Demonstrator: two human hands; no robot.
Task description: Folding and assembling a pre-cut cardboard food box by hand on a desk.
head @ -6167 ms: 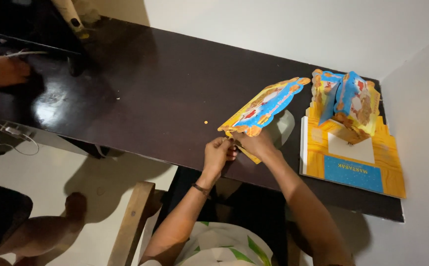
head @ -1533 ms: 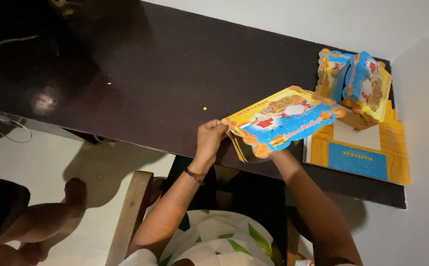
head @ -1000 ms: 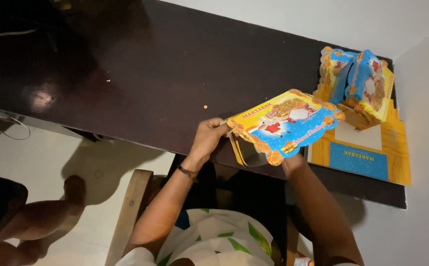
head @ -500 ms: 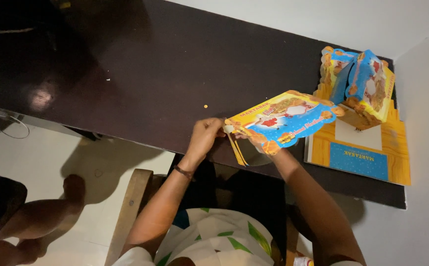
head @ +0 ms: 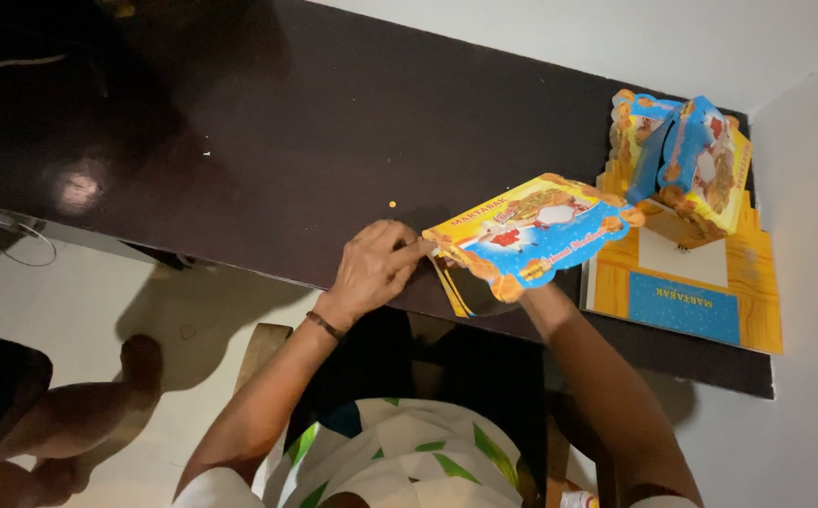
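Dark glossy wooden bench point(head: 240, 141), long, wall behind & to the right. Flat printed cardboard box blank, yellow/blue w/ scalloped edges point(head: 531, 235), held tilted above bench's near edge. Left hand point(head: 371, 268): fingers point(head: 407, 252) pinched narrow on blank's left corner. Right hand under the blank, hidden; only forearm shows, so grip can't be told. Right of blank, near: stack of flat yellow/blue cardboard blanks point(head: 686, 292) on bench, w/ assembled printed cardboard boxes point(head: 686, 160) standing on top. Small orange crumb point(head: 391, 203) on bench, just beyond left hand. Another person's bare legs point(head: 61, 423) lower left, cut off by frame. Thin white cable point(head: 5, 235) at left edge, partly cut off.
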